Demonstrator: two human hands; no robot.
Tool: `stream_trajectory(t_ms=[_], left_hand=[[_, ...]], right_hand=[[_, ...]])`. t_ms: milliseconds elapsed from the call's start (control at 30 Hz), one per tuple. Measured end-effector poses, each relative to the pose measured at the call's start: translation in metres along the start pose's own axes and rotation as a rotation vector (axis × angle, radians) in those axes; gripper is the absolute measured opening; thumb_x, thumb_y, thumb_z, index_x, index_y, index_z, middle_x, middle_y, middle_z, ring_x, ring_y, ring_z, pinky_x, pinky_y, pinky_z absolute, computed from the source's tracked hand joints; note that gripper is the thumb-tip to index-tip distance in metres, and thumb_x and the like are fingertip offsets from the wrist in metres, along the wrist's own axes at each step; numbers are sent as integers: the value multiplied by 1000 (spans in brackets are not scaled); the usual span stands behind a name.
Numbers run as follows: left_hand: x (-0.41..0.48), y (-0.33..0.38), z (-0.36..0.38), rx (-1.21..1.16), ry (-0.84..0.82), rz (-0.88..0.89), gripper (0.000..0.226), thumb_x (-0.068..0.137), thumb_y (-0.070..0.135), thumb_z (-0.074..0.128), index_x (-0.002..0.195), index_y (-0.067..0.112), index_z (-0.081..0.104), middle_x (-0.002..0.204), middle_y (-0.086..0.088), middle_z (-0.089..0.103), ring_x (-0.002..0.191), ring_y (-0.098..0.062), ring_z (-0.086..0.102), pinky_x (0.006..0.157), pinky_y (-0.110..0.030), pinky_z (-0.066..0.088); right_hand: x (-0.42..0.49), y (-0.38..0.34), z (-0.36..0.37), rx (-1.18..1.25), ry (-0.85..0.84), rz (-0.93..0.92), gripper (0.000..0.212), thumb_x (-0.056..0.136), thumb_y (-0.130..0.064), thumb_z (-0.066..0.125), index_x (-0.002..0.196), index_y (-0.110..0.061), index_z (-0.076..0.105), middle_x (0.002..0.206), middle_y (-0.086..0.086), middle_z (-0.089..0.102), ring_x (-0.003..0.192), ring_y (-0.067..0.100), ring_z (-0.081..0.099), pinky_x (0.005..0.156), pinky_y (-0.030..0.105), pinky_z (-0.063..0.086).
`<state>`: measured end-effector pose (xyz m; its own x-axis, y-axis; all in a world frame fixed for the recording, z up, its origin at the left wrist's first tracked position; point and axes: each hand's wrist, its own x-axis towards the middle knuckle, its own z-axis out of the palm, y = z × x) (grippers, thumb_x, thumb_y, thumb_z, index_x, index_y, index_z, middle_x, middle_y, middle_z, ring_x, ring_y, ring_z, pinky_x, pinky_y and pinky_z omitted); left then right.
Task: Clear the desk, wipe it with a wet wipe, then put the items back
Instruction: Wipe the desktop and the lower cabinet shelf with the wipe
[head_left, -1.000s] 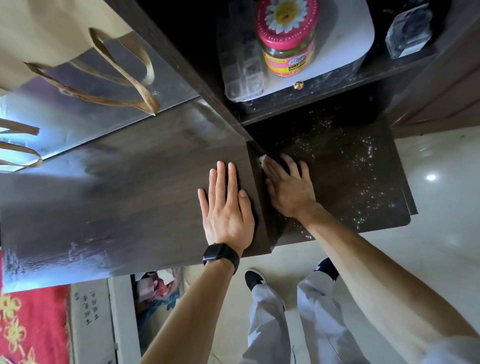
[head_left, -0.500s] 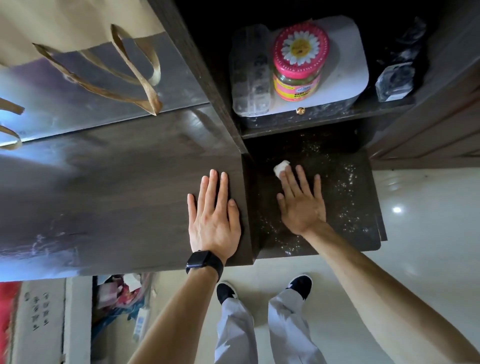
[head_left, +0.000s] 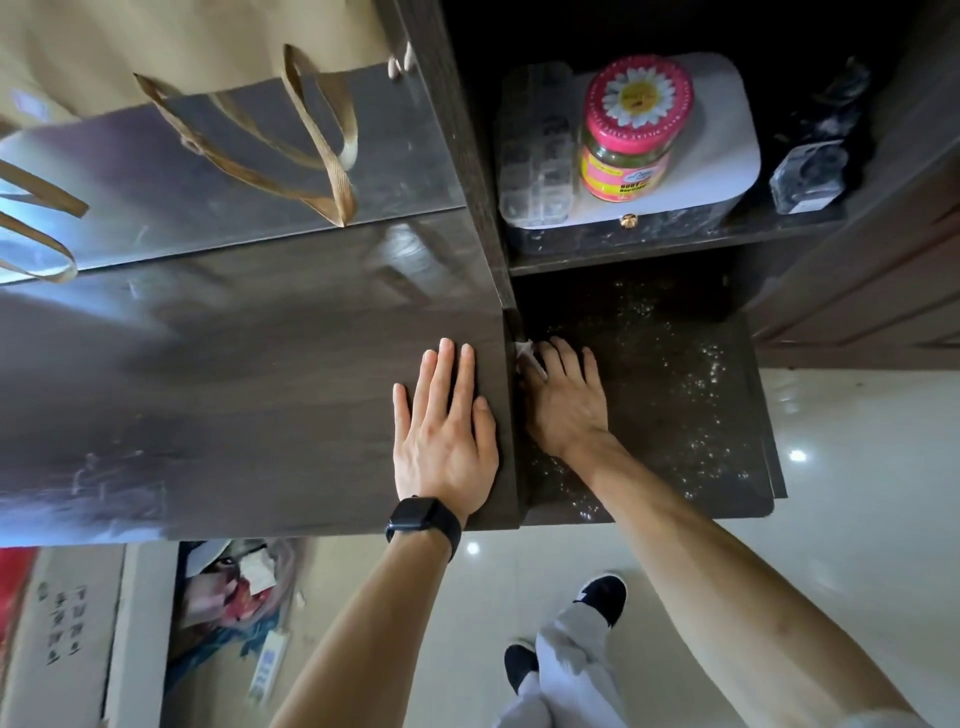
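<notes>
A dark wooden desk top (head_left: 234, 395) fills the left and middle of the view. My left hand (head_left: 444, 436) lies flat on its right end, fingers straight, a black watch on the wrist. Right of it sits a lower dark shelf (head_left: 675, 415) speckled with pale dust. My right hand (head_left: 563, 400) presses a small white wet wipe (head_left: 524, 353) onto that shelf, tight against the desk's side panel. Most of the wipe is hidden under the fingers.
A paper bag with tan ribbon handles (head_left: 291, 150) stands at the desk's back left. On the upper shelf sit a pink-lidded jar (head_left: 631, 130), a clear compartment box (head_left: 535, 156) and a white case (head_left: 722, 150). A dark packet (head_left: 810, 171) lies at its right. Cartons (head_left: 62, 634) stand below the desk.
My right hand has slid the wipe left, back against the desk's side panel. My left hand stays flat on the desk top. The camera has shifted slightly.
</notes>
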<state>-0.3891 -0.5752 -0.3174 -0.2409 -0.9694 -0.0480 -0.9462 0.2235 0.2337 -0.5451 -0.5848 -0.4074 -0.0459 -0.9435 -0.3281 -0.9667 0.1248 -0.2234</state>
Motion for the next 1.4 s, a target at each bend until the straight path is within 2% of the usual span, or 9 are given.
stream_trajectory(t_ms=[200, 267, 367, 533, 867, 1033, 1167, 1267, 1400], left_hand=[[-1, -2, 2, -23, 24, 17, 55, 102, 36, 25, 157, 26, 22, 164, 5, 15, 152, -12, 5, 123, -43, 4], [-2, -3, 2, -33, 36, 27, 55, 102, 35, 26, 156, 25, 24, 164, 4, 17, 152, -13, 7, 123, -43, 5], [-1, -3, 3, -38, 45, 38, 54, 104, 35, 27, 156, 24, 25, 164, 2, 19, 152, -15, 9, 123, -46, 8], [-3, -3, 1, -47, 54, 46, 53, 104, 36, 26, 155, 23, 26, 163, 1, 20, 152, -17, 10, 123, -47, 9], [-4, -5, 6, -51, 113, 57, 52, 103, 33, 30, 154, 20, 32, 162, 0, 25, 151, -18, 15, 123, -48, 11], [-5, -5, 6, -53, 113, 59, 53, 103, 33, 29, 154, 20, 32, 162, 0, 25, 151, -18, 15, 123, -48, 12], [-6, -6, 6, -56, 117, 58, 52, 103, 34, 29, 154, 21, 31, 162, 0, 24, 151, -17, 14, 123, -46, 11], [-5, -6, 5, -60, 122, 49, 53, 102, 34, 29, 153, 21, 33, 162, 0, 26, 151, -18, 15, 123, -45, 10], [-5, -3, 4, -54, 127, 38, 53, 102, 35, 31, 153, 21, 35, 161, 0, 28, 151, -18, 18, 123, -46, 12]], right_hand=[[-12, -2, 16, 26, -125, -89, 90, 94, -45, 42, 156, -15, -16, 165, 1, -21, 150, 18, -23, 123, 46, -9], [-48, -6, 36, 46, -63, -128, 88, 95, -49, 39, 157, -11, -10, 165, 5, -15, 152, 20, -15, 123, 45, -6], [-119, -15, 73, 97, 82, -145, 74, 98, -34, 42, 158, -8, 8, 166, 7, 7, 154, 20, 5, 124, 45, 4], [-190, -24, 107, 99, 82, -99, 60, 104, -29, 30, 159, -12, 12, 167, 0, 9, 154, 15, 2, 122, 50, 13], [-166, 48, 90, 78, 202, 494, 65, 103, -43, 13, 158, -8, 10, 167, 5, 5, 154, 20, 2, 122, 52, 3], [-148, -12, 93, 110, 130, 24, 65, 104, -46, 14, 159, -13, 5, 167, -2, -5, 153, 14, -8, 124, 48, -2], [-131, -11, 89, 22, 119, -123, 77, 100, -55, 27, 158, -9, 8, 167, 3, 1, 154, 14, -4, 123, 51, 9], [-144, 30, 83, -61, 117, -23, 92, 95, -74, 20, 158, -11, -2, 167, 3, -6, 154, 18, -6, 124, 51, 1], [-169, 62, 74, -69, 98, 186, 105, 88, -83, 25, 158, -9, -2, 167, 8, -3, 154, 23, -2, 123, 54, 7]])
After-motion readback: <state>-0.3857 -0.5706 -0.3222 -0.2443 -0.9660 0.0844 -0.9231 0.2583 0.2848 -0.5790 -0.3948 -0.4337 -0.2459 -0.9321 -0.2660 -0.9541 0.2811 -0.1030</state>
